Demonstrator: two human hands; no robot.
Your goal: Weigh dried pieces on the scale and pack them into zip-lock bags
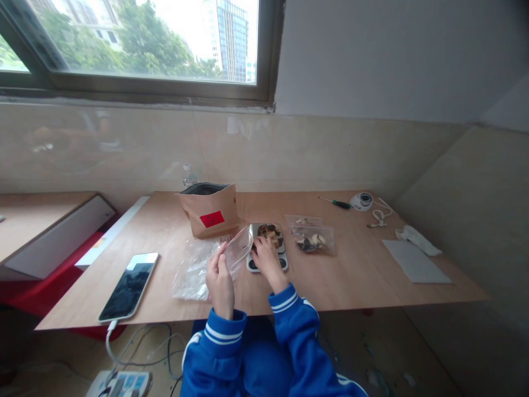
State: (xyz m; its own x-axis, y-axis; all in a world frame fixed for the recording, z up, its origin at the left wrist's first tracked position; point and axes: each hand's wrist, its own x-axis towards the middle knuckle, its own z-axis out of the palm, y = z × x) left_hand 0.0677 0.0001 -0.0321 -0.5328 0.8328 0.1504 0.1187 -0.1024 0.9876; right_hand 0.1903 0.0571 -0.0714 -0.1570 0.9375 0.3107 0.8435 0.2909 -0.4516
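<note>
A clear plastic zip bag (239, 246) is held by my left hand (220, 278), its thumb and fingers closed on the edge and the mouth tilted to the right. My right hand (268, 259) reaches over a small digital scale (250, 266), fingers curled around a dark piece at the left side of the pile. Dried mushroom pieces (273, 234), brown and cream, lie on the scale's plate. My right hand covers part of the scale and its fingertips are partly hidden. More clear plastic bags (190, 275) lie flat to the left of my left hand.
Behind my hands stands an open kraft pouch (212, 212), with a plastic bottle (189, 175) behind it. Filled zip bags (316, 241) lie right of the scale. Farther right are a screwdriver (341, 204), a dome camera (361, 201) and white paper (415, 262). A phone (130, 286) charges at left.
</note>
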